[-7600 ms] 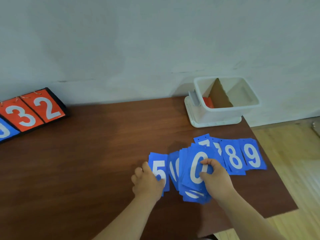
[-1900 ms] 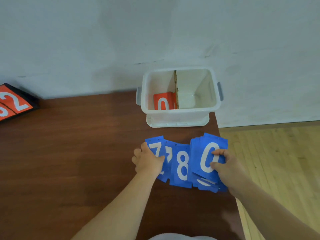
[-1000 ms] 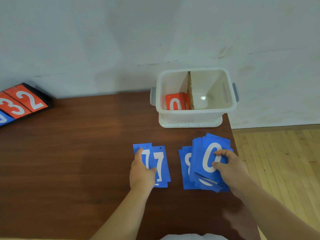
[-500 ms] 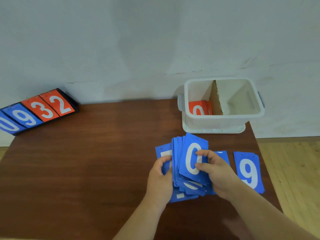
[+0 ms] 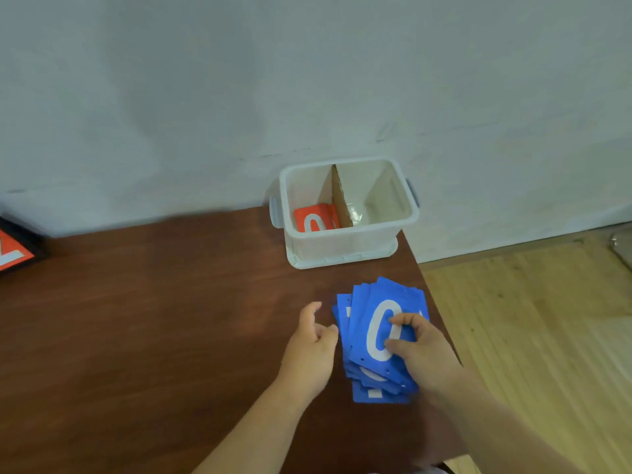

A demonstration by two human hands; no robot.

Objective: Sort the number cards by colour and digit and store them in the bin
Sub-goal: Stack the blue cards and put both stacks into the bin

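Stack: blue number cards (image 5: pixel 374 336) piled loosely on the table, near its right edge. They are fanned a little, so left edges and lower corners stick out. The pile lies well in front of the bin, not in it.
Top card: (image 5: pixel 403 297) blue with a white 0, tilted slightly to the right, with small punched holes along its lower edge.
Lowest card: (image 5: pixel 362 396) juts out toward the person and shows part of a white mark; the digit cannot be read.
Right hand: (image 5: pixel 424 354) rests on the right half of the stack. The thumb presses the face of the 0 and the fingers curl down over the card, a narrow pinch that holds the stack.
Left hand: (image 5: pixel 311 347) on the table just left of the stack, thumb raised and fingers loosely curled, holding nothing. Whether its fingertips touch the card edges cannot be told.
Bin: (image 5: pixel 349 234) white plastic, at the table's far right corner by the wall.
Divider: (image 5: pixel 342 203) a brown cardboard sheet that stands upright and splits the bin into left and right compartments.
Orange card: (image 5: pixel 309 220) lies in the left compartment with part of a white 0 showing.
Table: (image 5: pixel 136 319) dark brown wood.
Scoreboard: (image 5: pixel 12 253) at the far left edge, an orange panel in a black frame, mostly cut off.
Wall: (image 5: pixel 307 80) pale grey, behind the table.
Floor: (image 5: pixel 530 319) light wooden boards to the right.
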